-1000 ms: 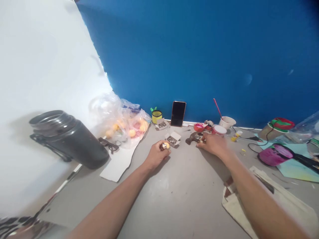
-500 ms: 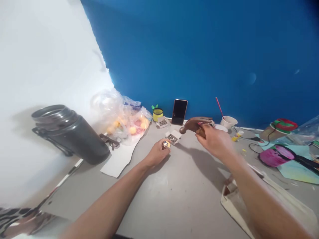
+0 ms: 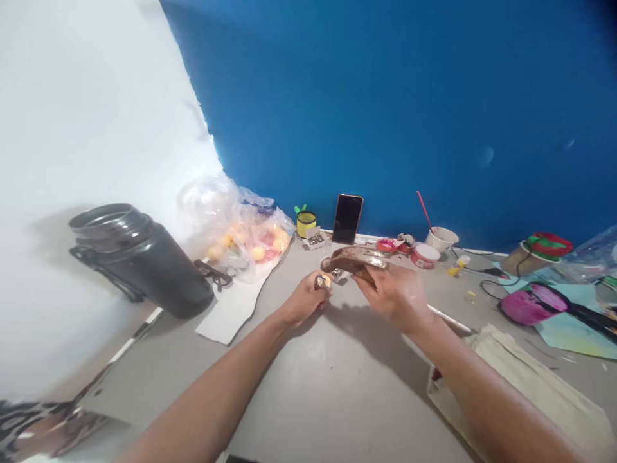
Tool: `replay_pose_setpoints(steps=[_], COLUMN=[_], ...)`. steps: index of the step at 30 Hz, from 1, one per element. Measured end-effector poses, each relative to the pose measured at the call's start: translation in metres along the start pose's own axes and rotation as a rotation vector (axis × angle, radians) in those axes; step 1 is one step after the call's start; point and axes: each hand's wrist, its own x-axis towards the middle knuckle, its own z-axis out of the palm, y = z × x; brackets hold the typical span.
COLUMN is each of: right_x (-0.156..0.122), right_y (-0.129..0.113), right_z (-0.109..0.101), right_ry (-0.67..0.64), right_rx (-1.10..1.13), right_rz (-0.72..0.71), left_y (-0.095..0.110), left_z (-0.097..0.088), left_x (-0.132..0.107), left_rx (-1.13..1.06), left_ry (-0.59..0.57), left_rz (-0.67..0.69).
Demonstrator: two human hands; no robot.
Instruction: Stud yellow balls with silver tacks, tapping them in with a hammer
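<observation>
My left hand [image 3: 303,300] rests on the grey tabletop [image 3: 337,373], fingers pinched round a small yellow and silver ball [image 3: 321,281]. My right hand [image 3: 393,296] grips the handle of a brown hammer [image 3: 354,258], whose head hangs just above and right of the ball. A small open white box of metal tacks [image 3: 337,272] lies right behind the ball, partly hidden by the hammer head.
A dark jar [image 3: 139,260] lies on its side at the left, spectacles [image 3: 212,273] and a plastic bag of coloured balls [image 3: 241,235] beside it. By the blue wall: a yellow pot [image 3: 305,223], a phone [image 3: 348,218], small tubs [image 3: 424,254], a cup [image 3: 441,238]. A cloth bag [image 3: 530,379] lies at the right.
My right hand took the hammer off the table, lifted it and swung it left toward the ball in my left hand. The left hand stayed put.
</observation>
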Motion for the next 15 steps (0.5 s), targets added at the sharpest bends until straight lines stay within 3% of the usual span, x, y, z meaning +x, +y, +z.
replay_pose_setpoints(steps=[4,9,15], right_x=[-0.0013,-0.0015,-0.0014], right_y=[-0.0018,-0.0009,-0.0033], right_z=[0.0024,0.0005,0.001], right_ry=[-0.014,0.081,0.023], right_rx=[0.014,-0.011,0.004], right_rz=[-0.108,-0.065,-0.172], left_y=[0.0003,-0.0067,-0.0085], left_z=[0.0013,0.003,0.0011], left_x=[0.0001,0.0033,0.0031], left_rx=[0.05,0.135,0.21], left_ry=[-0.002,0.114,0.183], left_rz=[0.035,0.003,0.027])
